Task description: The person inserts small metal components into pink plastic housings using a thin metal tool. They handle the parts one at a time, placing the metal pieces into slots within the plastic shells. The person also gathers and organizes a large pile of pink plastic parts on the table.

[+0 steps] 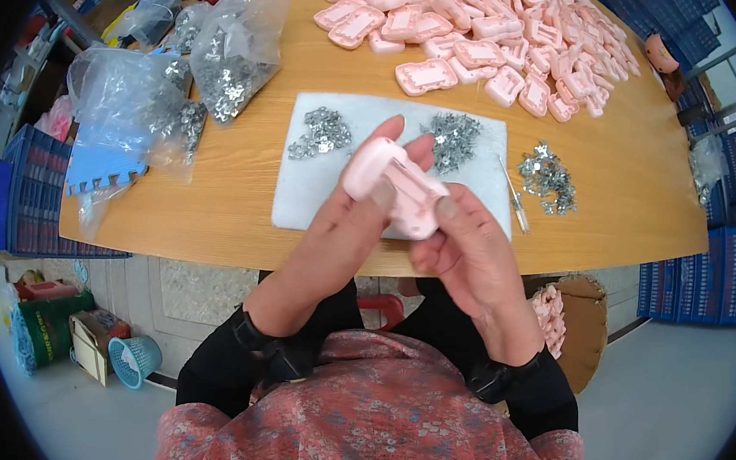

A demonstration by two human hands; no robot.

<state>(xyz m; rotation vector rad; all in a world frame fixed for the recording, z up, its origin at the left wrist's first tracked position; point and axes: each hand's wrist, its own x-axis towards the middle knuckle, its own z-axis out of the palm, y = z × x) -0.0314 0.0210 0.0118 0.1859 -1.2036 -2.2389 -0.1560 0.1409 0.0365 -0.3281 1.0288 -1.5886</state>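
My left hand [344, 226] grips a pink plastic shell [371, 166], its thumb pressed on the face and its fingers behind. My right hand [475, 254] pinches the lower right end of the same shell between thumb and fingers. The shell is tilted, and a recessed opening shows along its middle. Both hands hold it above the front of a white foam sheet [297, 200]. On that sheet lie two piles of small metal pieces, a left pile [321, 134] and a right pile [454, 142]. The undersides of my fingers are partly hidden.
Many pink shells [479, 54] are heaped at the table's far side. Clear bags [236, 55] of metal pieces stand at the left. Right of the sheet lie a thin tool [513, 198] and loose metal pieces [548, 179]. A box [583, 333] of pink parts stands below, right.
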